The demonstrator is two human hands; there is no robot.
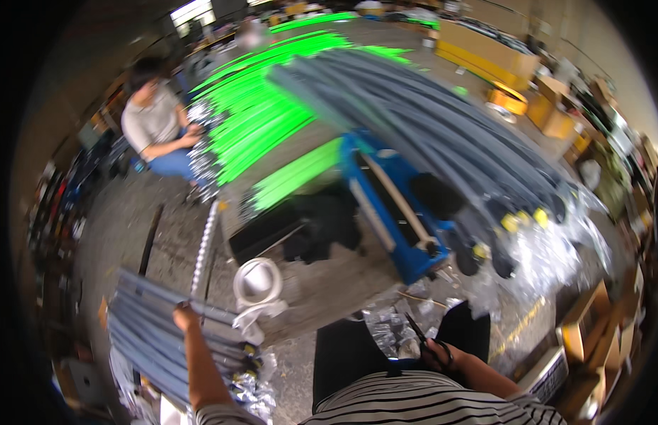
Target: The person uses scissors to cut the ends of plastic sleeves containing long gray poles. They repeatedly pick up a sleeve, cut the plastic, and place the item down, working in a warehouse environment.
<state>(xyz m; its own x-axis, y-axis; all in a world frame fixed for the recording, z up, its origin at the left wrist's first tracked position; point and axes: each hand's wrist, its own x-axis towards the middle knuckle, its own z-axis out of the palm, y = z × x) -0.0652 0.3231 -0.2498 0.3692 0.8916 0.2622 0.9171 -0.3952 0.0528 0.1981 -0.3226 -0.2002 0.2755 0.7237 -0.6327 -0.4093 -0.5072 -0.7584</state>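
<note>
My left hand [187, 316] reaches out to the left, its fingers closed around a grey tube at the edge of a stack of long grey tubes [148, 319]. Clear plastic and yellow bits show at the stack's near end. Held low in front of my body, my right hand [435, 354] has its fingers in the black handles of a pair of scissors [414, 329]. The dark blades point up and to the left. Below them lies crumpled clear plastic [389, 333] on the floor between my legs.
A larger pile of grey tubes [414, 113] with plastic-wrapped ends rests over a blue frame [392, 212]. Bright green rods [272, 106] spread beyond, beside a crouching person [155, 117]. A white roll [258, 281] stands near my left arm; cardboard boxes [591, 319] line the right.
</note>
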